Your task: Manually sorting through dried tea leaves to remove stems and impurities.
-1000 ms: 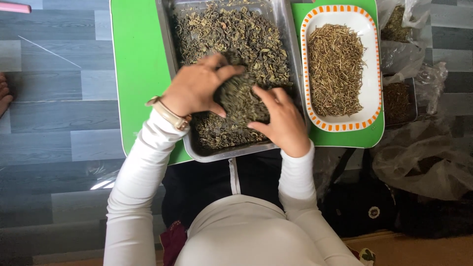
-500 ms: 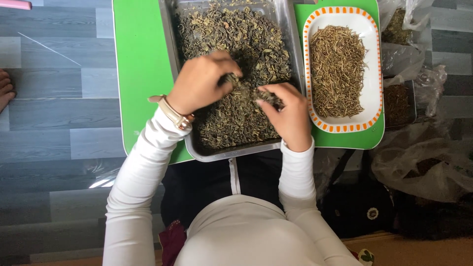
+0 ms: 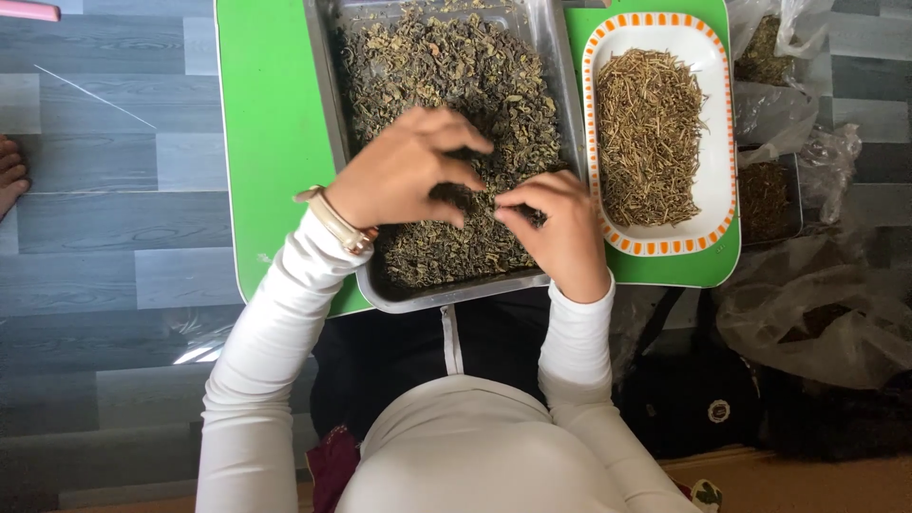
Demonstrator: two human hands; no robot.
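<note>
Both hands work low in the middle of the frame, over the near half of a steel tray (image 3: 323,104) filled with dried leaves (image 3: 446,66). Left hand (image 3: 404,171) lies palm down on the heap, fingers curled and spread, their tips pressed into the leaves; whether it holds any is hidden under the palm. A pale-strapped watch (image 3: 332,220) sits on that wrist. Right hand (image 3: 560,233) comes in from the lower right, thumb and forefinger pinched together on a small dark tuft of leaves near the left hand's fingertips, the two hands almost touching. Both forearms, in white sleeves (image 3: 256,361), rise from the bottom of the frame and bend inward toward the tray.

The tray rests on a green board (image 3: 266,142) that runs from upper left to upper right. Just right of the tray, on the same board, stands an oblong white dish (image 3: 655,242) with an orange-checked rim, holding a bed of straw-coloured stems (image 3: 651,133).

Along the right edge lie clear plastic bags (image 3: 807,313), crumpled, with dark dried matter inside; the upper ones sit at the top right corner, a larger one at middle right. Grey plank floor (image 3: 104,237) fills the left side, where toes (image 3: 9,176) show at the edge and a pink object (image 3: 28,9) at the top left corner.
</note>
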